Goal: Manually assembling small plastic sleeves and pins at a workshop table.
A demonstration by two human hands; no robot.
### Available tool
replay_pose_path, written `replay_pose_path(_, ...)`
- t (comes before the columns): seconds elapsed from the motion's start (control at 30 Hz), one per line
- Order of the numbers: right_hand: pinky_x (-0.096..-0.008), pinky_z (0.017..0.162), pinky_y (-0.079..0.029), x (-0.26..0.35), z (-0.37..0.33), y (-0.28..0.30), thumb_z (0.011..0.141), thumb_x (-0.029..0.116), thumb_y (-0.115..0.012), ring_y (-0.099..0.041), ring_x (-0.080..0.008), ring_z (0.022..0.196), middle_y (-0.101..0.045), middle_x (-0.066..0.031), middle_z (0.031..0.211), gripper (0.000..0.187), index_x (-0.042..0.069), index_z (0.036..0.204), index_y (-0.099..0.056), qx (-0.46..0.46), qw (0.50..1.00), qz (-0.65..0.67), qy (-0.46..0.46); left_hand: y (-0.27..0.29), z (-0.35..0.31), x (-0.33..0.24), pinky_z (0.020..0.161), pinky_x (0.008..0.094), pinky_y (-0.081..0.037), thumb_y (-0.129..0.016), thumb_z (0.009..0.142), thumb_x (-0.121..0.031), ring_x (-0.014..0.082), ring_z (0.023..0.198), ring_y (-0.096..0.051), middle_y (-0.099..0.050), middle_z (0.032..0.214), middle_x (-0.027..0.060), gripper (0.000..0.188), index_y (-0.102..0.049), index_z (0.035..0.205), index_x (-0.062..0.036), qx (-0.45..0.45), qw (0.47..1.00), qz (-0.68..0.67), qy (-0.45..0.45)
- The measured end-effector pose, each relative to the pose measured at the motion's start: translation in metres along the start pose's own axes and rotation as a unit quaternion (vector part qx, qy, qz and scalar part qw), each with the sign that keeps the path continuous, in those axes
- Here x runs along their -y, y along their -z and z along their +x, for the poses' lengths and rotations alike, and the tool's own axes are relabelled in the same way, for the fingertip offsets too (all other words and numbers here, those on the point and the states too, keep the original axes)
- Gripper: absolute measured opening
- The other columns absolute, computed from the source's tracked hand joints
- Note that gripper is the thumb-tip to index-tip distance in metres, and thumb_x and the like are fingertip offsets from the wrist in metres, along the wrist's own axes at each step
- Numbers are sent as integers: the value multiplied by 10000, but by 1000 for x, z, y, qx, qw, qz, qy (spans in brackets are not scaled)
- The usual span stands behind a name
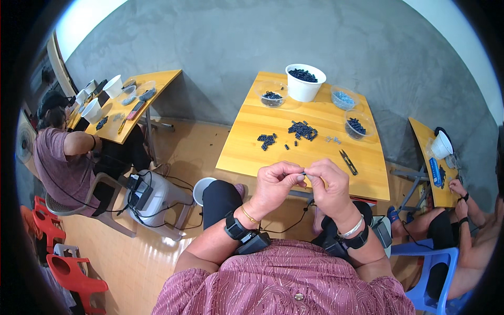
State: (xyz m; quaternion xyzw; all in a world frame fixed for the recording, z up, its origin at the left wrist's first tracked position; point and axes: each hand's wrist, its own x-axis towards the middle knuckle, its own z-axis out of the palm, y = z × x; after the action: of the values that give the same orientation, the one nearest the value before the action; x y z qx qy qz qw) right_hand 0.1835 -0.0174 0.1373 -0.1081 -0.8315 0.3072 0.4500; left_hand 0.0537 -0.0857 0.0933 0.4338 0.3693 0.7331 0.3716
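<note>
Closest in, the left hand (275, 185) and right hand (328, 185) meet fingertip to fingertip, both pinching one tiny dark part (304, 173) above the near edge of the yellow desk (247, 149). Beyond them lie black snips (347, 161), then loose piles of dark blue pieces (302, 129), and farthest back a white bucket (305, 83) between clear bowls.

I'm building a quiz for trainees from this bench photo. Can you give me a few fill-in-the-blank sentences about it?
1. The left hand and right hand meet in front of the ____ wooden table.
2. The white bucket on the table holds ____ small parts.
3. The black snips lie on the table nearest the ____ hand.
4. The loose piles of dark parts lie ____ the clear bowls.

Missing words: yellow; dark blue; right; outside
</note>
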Motion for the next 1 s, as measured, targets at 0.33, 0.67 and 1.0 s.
replay_pose_path(0.33,-279,569,-462,-17,-4,-1,748,-87,-518,-557,-239,622,-549,-118,751,159,-12,872,-581,40,999,-10,2,8,2,14,675,290,-539,-555,822,14,185,730,-629,-617,834,106,59,-595,865,15,8,986,-103,135)
replay_pose_path(0.67,-354,718,-462,-43,-33,-19,822,48,-510,-564,-315,758,-553,-183,943,388,-50,1189,-433,94,993,-56,-43,17,4,39,666,294,-534,-580,818,-24,119,672,-567,-599,763,58,43,-596,848,2,-44,969,-143,196)
replay_pose_path(1.0,-378,675,-464,-168,0,4,793,93,-532,-590,-324,768,-607,-180,786,153,23,919,-583,45,965,-154,-205,53,13,56,647,301,-528,-583,815,-21,136,650,-578,-595,746,55,40,-603,840,3,-107,964,-125,207)
